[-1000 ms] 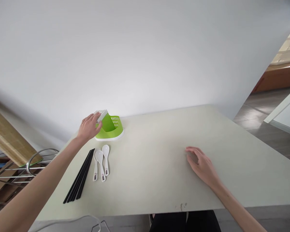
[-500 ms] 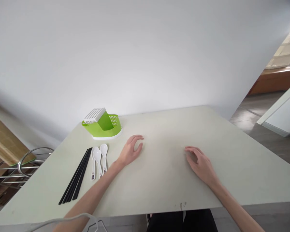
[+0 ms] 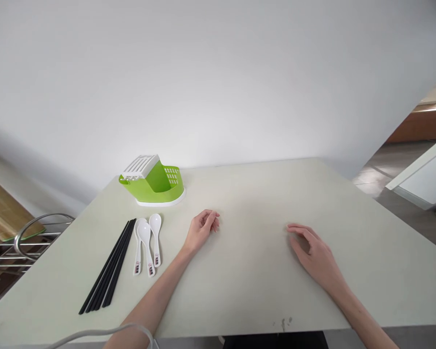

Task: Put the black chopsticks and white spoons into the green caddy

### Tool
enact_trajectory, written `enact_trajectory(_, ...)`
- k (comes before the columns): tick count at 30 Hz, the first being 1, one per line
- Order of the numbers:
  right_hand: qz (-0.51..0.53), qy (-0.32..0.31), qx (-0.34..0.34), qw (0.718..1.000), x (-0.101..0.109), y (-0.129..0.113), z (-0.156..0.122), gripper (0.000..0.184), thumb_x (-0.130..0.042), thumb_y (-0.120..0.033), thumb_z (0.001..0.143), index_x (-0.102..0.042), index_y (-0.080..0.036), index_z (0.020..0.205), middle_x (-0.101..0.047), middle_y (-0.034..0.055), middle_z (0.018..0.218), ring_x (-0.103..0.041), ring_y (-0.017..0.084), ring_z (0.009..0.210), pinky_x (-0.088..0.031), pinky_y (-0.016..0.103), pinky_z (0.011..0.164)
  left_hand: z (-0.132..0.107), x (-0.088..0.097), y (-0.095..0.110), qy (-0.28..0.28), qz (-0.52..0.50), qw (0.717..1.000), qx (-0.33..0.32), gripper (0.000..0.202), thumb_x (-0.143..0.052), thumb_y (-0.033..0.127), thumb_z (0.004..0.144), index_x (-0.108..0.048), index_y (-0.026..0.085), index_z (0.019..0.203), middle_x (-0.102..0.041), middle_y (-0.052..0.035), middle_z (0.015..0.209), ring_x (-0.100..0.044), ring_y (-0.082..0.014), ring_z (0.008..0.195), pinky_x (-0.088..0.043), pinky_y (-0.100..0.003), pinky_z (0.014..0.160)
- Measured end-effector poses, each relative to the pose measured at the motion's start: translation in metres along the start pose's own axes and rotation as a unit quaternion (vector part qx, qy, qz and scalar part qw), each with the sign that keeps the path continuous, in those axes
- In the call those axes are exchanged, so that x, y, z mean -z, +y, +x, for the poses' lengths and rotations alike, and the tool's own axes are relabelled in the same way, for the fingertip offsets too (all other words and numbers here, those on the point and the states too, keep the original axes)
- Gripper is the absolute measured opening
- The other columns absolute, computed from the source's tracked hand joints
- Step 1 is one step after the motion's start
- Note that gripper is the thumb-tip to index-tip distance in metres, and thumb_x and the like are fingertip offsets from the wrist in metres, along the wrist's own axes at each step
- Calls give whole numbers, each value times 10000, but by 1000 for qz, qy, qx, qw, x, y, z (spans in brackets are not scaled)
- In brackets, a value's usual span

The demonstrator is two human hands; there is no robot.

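My left hand (image 3: 201, 230) is over the middle of the pale table (image 3: 247, 281), its fingers curled in with the thumb against them and nothing visible in them. Farther right, my right hand (image 3: 314, 254) holds nothing, its thumb apart from the stretched fingers. Left of my left hand lie three white spoons (image 3: 145, 235), bowls pointing away from me. Beside them is a bundle of several black chopsticks (image 3: 111, 266), laid at a slant. A green utensil holder (image 3: 152, 186) with a white slotted top and white base stands near the wall, behind the spoons.
A white wall (image 3: 225, 87) runs along the table's back edge. At the left is a metal rack (image 3: 25, 242) with a wooden board (image 3: 10, 211). A grey cable (image 3: 94, 332) crosses in front of my left forearm. Beyond the table's right side are floor and a white panel (image 3: 427, 169).
My left hand's fingers have curled in and its thumb has closed against them. My right hand has shifted slightly right. The view has moved a little; the spoons, chopsticks and holder keep their places.
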State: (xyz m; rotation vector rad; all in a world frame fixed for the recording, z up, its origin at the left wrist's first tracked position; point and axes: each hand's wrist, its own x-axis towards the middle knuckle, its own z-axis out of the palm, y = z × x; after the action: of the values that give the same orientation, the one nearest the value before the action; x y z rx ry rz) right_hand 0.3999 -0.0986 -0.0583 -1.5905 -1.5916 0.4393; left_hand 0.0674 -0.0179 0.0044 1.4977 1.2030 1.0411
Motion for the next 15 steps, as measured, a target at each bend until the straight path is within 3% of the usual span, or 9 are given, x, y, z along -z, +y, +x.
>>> enact_trajectory(5,-13,-1,5,1000,1,1,-2,253,-509,-440,1008,-677,-293,1126,-695,61,1344,-682,248,1170,-567,361,877,-2,-6,1,-4,16,1000,10,429,-563,590,982,-677,178,940,-658,-4,734,-559,-119,612,-443,-255,616)
enact_trajectory(12,-25,3,-12,1000,3,-2,-5,276,-527,-495,989,-699,-301,1083,-705,52,1336,-700,248,1133,-550,296,640,-3,-11,-3,-6,33,999,7,401,-539,553,998,-673,180,935,-650,0,714,-556,-115,593,-446,-245,605)
enact_trajectory(15,-32,-2,-15,999,4,-2,-5,279,-523,-499,988,-700,-307,1087,-703,44,1343,-699,246,1137,-543,295,631,-4,-11,-3,-3,39,999,6,398,-535,546,1000,-676,180,933,-647,1,701,-553,-114,589,-436,-241,592)
